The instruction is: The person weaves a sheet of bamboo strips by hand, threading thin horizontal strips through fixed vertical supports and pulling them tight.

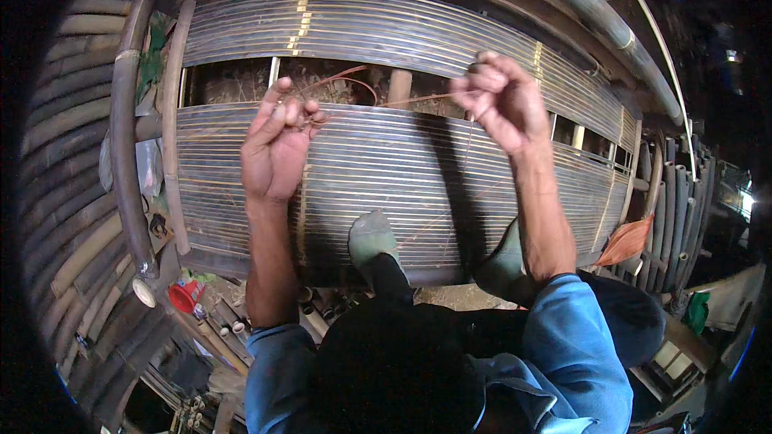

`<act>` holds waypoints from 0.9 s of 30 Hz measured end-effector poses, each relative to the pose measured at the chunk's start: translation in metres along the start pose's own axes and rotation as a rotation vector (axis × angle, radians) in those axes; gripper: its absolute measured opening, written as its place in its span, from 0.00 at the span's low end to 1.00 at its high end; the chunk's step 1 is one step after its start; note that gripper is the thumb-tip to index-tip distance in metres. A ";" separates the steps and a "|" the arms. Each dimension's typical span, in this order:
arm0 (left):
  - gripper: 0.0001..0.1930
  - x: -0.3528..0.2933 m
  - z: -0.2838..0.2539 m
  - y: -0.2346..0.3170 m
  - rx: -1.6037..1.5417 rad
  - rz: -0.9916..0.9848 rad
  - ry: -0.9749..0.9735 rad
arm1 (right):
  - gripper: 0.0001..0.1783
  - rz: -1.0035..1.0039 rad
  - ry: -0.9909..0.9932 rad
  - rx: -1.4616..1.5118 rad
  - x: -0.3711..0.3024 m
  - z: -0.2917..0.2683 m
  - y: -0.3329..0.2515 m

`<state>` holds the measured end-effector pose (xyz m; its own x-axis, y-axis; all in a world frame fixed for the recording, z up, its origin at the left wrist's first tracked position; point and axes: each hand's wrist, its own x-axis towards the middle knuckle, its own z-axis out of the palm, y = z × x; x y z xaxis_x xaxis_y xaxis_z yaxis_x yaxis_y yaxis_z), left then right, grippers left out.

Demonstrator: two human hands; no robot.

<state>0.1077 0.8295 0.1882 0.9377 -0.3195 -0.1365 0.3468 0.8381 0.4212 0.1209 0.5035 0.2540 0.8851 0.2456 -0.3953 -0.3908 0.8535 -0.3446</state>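
Note:
Over a bench surface of dark slats (378, 145) with pale lines between them, my two hands are raised and apart. My left hand (277, 149) is closed at the fingertips on a thin reddish cord (414, 100). The cord runs across to my right hand (503, 104), whose fingers are curled around its other part and slightly blurred. A loop of the cord (358, 71) arches up between the hands, above the gap in the slats. My fingers hide the cord's ends.
Dark bamboo poles (133, 137) frame the slatted bench. More poles are stacked along the left and at the right. My feet, in greenish socks (372, 235), rest at the near edge. A red cup-like container (186, 296) lies at lower left, an orange cloth (627, 241) at right.

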 end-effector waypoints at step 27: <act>0.42 -0.055 0.041 0.134 1.861 0.460 0.202 | 0.21 -0.539 -0.755 -1.918 0.027 0.211 -0.052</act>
<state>0.1020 0.9408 0.2890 0.9723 -0.0826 0.2185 -0.2167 -0.6677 0.7122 0.2179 0.5624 0.4406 0.6851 0.7065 0.1772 0.5962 -0.4042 -0.6936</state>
